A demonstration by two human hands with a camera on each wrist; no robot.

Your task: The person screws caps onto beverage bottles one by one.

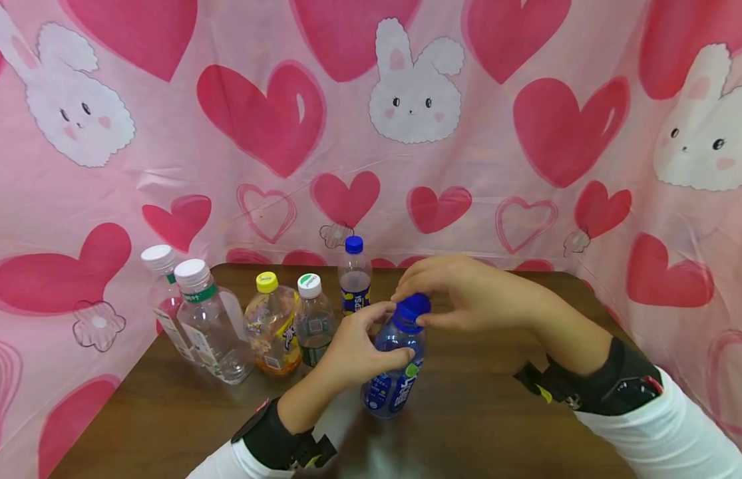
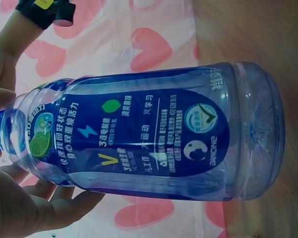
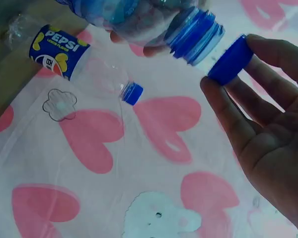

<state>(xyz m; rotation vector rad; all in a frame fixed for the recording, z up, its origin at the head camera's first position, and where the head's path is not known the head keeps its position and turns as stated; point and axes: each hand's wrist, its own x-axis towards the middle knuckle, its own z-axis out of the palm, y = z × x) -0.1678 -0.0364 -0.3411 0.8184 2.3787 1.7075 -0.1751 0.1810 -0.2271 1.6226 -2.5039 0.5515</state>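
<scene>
A clear blue plastic bottle (image 1: pixel 390 389) with a blue label stands on the table, slightly tilted, and its label (image 2: pixel 149 134) fills the left wrist view. My left hand (image 1: pixel 354 351) grips it around the upper body, below the neck. Above the mouth, my right hand (image 1: pixel 466 293) pinches the blue cap (image 3: pixel 232 59) between thumb and fingers. In the right wrist view the cap is apart from the threaded neck (image 3: pixel 196 37), with a small gap between them.
Left of the blue bottle stand a Pepsi bottle (image 1: pixel 355 283) with a blue cap, a small white-capped bottle (image 1: pixel 313 322), a yellow-capped bottle (image 1: pixel 271 326) and two larger white-capped bottles, the nearer one (image 1: pixel 211 326) overlapping the other. A pink heart-patterned cloth (image 1: pixel 359 153) hangs behind the brown table (image 1: pixel 496 412).
</scene>
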